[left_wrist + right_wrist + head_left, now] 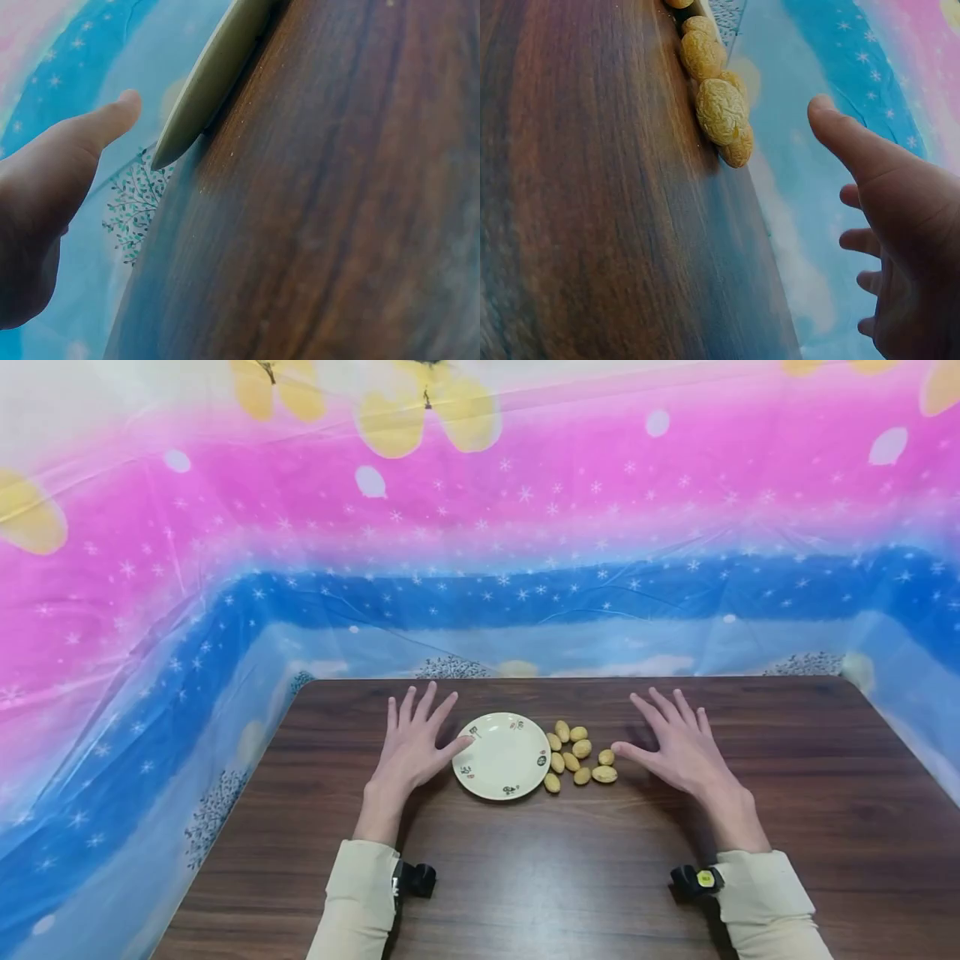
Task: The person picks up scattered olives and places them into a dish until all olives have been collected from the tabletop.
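Note:
A white round plate [501, 757] with small printed figures along its rim lies on the wooden table. To its right sits a loose cluster of several yellow-brown, wrinkled, oval nut- or date-like pieces [581, 749]; the right wrist view shows their creased skin [721, 112]. My left hand [412, 747] is spread at the plate's left, its thumb overlapping the rim in the head view. In the left wrist view the thumb [112, 120] points toward the plate's edge [202, 86]. My right hand [682, 752] is spread to the right of the pieces, thumb toward them, holding nothing.
The dark wooden table [525, 877] has its far edge against a hanging printed cloth [480, 543] in pink and blue, which also runs down the left and right sides. Each wrist wears a small black camera, one on the left [417, 880] and one on the right [694, 882].

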The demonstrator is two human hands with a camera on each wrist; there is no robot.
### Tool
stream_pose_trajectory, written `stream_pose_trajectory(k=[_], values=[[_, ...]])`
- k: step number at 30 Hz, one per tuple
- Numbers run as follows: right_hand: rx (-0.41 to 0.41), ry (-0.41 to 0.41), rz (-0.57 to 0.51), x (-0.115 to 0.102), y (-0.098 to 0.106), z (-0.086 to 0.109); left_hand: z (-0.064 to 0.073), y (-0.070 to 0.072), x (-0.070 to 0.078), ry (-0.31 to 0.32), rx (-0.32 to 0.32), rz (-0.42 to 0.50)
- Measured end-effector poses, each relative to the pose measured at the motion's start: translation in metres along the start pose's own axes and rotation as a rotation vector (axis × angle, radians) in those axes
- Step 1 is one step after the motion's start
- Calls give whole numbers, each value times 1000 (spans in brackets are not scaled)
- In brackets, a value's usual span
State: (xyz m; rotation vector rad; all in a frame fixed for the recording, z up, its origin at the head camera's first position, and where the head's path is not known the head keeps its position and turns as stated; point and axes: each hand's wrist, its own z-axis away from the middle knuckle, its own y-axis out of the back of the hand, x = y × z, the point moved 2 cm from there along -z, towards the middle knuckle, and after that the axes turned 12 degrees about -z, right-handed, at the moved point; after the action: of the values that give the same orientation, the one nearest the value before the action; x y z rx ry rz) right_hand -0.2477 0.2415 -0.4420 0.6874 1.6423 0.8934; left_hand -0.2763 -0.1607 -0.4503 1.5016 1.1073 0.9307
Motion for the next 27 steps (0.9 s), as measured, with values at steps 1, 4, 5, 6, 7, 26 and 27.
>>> stream_pose_trajectory(k=[1, 4, 5, 6, 7, 26, 27], values=[[-3, 9, -8, 0, 0, 0, 0, 0, 0, 2, 2, 1], [-11, 56, -33, -1, -1, -2, 0, 0, 0, 13, 5, 3], [-14, 74, -43, -1, -1, -2, 0, 1, 0, 17, 1, 4], [-16, 94, -50, -1, -2, -2, 0, 1, 0, 21, -1, 7], [-18, 113, -56, -1, -2, -2, 0, 1, 0, 22, -1, 10], [-162, 197, -316, -5, -16, 1, -1, -5, 6, -8, -53, 209], [-171, 192, -316, -5, -16, 1, -2, -6, 6, -11, -58, 215]])
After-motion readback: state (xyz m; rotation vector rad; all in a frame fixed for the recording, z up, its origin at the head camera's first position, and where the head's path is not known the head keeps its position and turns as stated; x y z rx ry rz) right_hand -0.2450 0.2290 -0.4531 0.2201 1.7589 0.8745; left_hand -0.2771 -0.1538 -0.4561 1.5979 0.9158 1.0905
